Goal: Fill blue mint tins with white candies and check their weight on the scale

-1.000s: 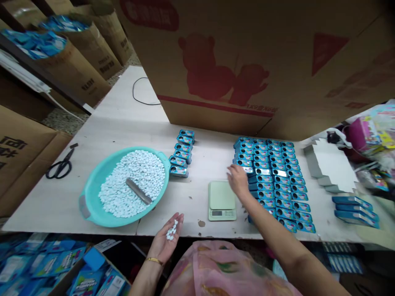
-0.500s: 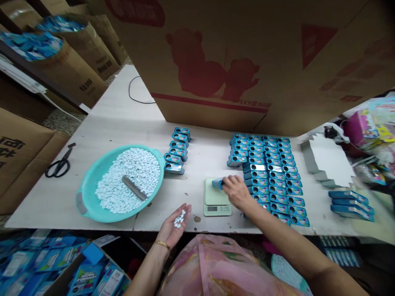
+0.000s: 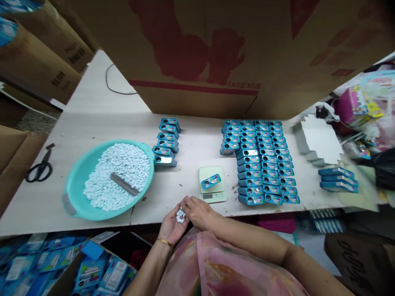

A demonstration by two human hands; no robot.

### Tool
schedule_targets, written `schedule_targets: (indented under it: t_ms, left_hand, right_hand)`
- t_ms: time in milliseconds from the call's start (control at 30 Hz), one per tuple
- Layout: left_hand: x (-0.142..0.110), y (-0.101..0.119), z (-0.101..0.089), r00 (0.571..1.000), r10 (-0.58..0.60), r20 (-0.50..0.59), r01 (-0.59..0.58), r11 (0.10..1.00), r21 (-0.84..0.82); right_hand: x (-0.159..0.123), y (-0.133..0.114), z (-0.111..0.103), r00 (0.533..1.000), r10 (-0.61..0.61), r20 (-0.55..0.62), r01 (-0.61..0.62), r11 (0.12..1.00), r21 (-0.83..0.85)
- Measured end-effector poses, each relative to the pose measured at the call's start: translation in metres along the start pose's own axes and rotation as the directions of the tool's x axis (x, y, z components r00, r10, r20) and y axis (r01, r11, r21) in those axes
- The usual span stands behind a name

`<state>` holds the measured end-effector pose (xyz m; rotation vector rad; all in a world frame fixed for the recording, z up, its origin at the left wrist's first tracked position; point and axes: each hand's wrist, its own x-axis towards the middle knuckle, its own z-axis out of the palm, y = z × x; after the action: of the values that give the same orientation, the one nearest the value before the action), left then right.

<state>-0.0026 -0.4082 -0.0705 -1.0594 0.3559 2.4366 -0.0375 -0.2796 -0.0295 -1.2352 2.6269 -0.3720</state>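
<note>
My left hand (image 3: pixel 172 226), palm up and cupped above the table's front edge, holds a small heap of white tablets (image 3: pixel 180 215). Over that palm, my right hand (image 3: pixel 199 212) reaches in with bent fingers touching or close to the tablets; its fingertips are partly hidden, so what they pinch is unclear. Just beyond both hands a blue tin (image 3: pixel 211 181) with a dark round opening lies on a pale green digital scale (image 3: pixel 212 197). To the left stands a turquoise basin (image 3: pixel 74 172) of white tablets (image 3: pixel 108 185), with a grey scoop-like strip (image 3: pixel 124 184) resting on them.
Rows of blue tins (image 3: pixel 265 164) stand right of the scale; a shorter column (image 3: pixel 166 144) stands beside the basin. A large cardboard box (image 3: pixel 197 94) borders the back. Black scissors (image 3: pixel 40 166) lie far left. White stacked card (image 3: pixel 317 139) and more blue tins (image 3: pixel 338 179) are at right.
My right hand has left the blue tin on the scale and come left to the tablets in my left palm. The view has shifted, and the left hand still holds its tablets.
</note>
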Motion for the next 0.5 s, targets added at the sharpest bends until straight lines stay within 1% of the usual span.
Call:
schedule_targets:
  t_ms: [100, 200, 267, 400, 500]
  left_hand:
    - [-0.004, -0.003, -0.008, 0.998, 0.013, -0.058, -0.014, 1.000, -0.018]
    - [-0.010, -0.004, -0.009, 0.984, -0.007, -0.177, 0.006, 1.000, -0.006]
    - [-0.014, -0.005, -0.007, 0.974, -0.022, -0.227, 0.026, 1.000, 0.013]
    - [-0.019, -0.005, 0.002, 0.968, -0.023, -0.249, 0.031, 0.999, 0.030]
    - [-0.019, -0.007, 0.012, 0.970, -0.010, -0.241, 0.019, 0.999, 0.035]
  right_hand:
    - [0.002, -0.002, 0.012, 0.997, -0.048, 0.062, 0.044, 0.997, 0.058]
    - [0.000, -0.001, 0.017, 0.996, -0.056, 0.064, 0.050, 0.995, 0.092]
    - [0.000, -0.003, 0.018, 0.996, -0.062, 0.060, 0.057, 0.995, 0.088]
    - [0.001, -0.004, 0.015, 0.995, -0.078, 0.066, 0.071, 0.993, 0.097]
    - [0.001, 0.001, 0.010, 0.996, -0.069, 0.049, 0.063, 0.991, 0.117]
